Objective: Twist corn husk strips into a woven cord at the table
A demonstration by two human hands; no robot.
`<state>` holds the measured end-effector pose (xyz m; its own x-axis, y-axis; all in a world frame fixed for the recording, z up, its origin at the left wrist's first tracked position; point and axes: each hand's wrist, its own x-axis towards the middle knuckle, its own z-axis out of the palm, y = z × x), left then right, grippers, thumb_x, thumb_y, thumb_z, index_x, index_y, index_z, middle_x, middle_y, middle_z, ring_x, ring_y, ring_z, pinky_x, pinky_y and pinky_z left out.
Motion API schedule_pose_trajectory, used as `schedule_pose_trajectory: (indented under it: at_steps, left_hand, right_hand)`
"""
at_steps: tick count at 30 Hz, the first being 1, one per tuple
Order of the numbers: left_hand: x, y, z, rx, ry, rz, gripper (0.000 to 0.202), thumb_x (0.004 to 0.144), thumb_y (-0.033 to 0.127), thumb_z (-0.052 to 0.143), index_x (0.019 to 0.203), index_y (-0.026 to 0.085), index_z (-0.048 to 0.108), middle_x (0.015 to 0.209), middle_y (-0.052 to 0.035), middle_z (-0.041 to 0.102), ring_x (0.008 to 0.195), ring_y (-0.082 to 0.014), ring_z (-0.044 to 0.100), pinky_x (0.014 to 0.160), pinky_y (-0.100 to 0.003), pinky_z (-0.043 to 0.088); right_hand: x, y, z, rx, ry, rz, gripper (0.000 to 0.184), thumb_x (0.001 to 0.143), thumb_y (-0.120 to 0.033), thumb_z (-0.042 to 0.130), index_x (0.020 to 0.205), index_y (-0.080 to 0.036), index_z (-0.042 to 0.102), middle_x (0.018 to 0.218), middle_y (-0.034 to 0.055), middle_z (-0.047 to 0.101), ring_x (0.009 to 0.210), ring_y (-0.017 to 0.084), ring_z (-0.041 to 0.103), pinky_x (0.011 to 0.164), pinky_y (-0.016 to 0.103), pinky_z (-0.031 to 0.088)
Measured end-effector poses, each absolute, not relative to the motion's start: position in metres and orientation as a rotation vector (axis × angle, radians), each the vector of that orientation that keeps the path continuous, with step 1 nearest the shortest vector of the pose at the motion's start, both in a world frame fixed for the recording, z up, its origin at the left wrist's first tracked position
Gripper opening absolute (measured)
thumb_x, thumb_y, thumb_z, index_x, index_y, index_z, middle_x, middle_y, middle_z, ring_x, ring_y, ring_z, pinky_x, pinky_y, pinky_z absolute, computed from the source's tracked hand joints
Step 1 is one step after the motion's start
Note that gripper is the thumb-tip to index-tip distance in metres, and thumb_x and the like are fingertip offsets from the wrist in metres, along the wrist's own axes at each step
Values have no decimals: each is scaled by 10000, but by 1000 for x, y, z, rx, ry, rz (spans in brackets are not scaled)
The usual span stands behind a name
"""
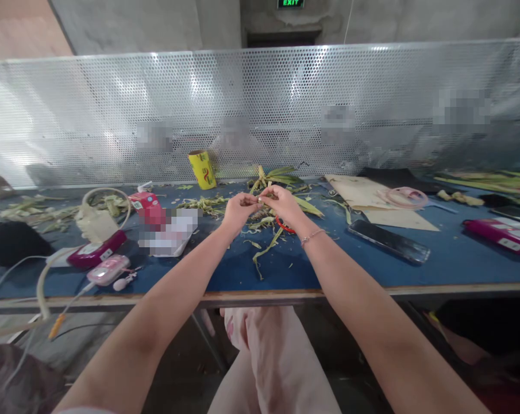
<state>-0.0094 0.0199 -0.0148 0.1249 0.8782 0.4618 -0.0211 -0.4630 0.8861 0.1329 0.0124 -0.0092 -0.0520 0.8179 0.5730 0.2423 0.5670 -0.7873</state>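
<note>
Over the middle of the blue table (225, 264), my left hand (239, 210) and my right hand (282, 203) meet at the fingertips. Both are closed in a pinch, and whatever is between the fingers is too small to make out. A heap of green and yellowish plant scraps (208, 203) lies around and behind them. Long pale leaves (309, 208) stick out to the right of my right hand. A curled strip of plant (266, 253) rests on the table below my hands. Partly hidden by my right wrist is a red ring-shaped item (284, 225).
Behind stands a perforated metal screen (268, 98), with a yellow roll (202, 170) before it. Leftward are a red box (149, 210), a white packet (173, 233) and a purple device (96, 250) with cables. A phone (389, 241), cardboard (358, 192) and another purple device (501, 236) lie right.
</note>
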Motion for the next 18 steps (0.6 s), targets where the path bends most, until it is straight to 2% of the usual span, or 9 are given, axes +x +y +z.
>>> schedule_pose_trajectory:
  at_steps: [8, 12, 15, 18]
  left_hand:
    - [-10, 17, -11, 1646, 870, 1464, 236, 538, 248, 710, 701, 144, 574, 617, 19, 574, 583, -83, 536, 619, -253, 457]
    - [-9, 17, -11, 1655, 872, 1463, 242, 536, 250, 715, 707, 141, 583, 629, 14, 579, 586, -79, 530, 616, -246, 451]
    - [-10, 17, -11, 1617, 864, 1472, 248, 535, 254, 720, 707, 141, 582, 647, 10, 581, 597, -77, 532, 617, -243, 455]
    - [-12, 17, -8, 1536, 867, 1479, 273, 529, 260, 727, 728, 143, 581, 658, 12, 576, 609, -78, 537, 627, -247, 462]
  right_hand:
    - [133, 7, -6, -1000, -1544, 588, 243, 689, -397, 604, 696, -155, 619, 648, 17, 594, 606, 126, 512, 591, 266, 406]
    - [132, 7, -5, -1015, -1486, 612, 301, 712, -447, 575, 648, -159, 636, 671, 33, 612, 668, 159, 554, 623, 291, 446]
    - [131, 7, -5, -860, -1441, 830, 233, 730, -382, 566, 667, -171, 641, 808, 58, 646, 769, 168, 586, 710, 311, 473]
    - [133, 7, -5, -789, -1472, 966, 138, 705, -289, 591, 750, -180, 661, 837, 59, 645, 781, 152, 583, 738, 310, 474]
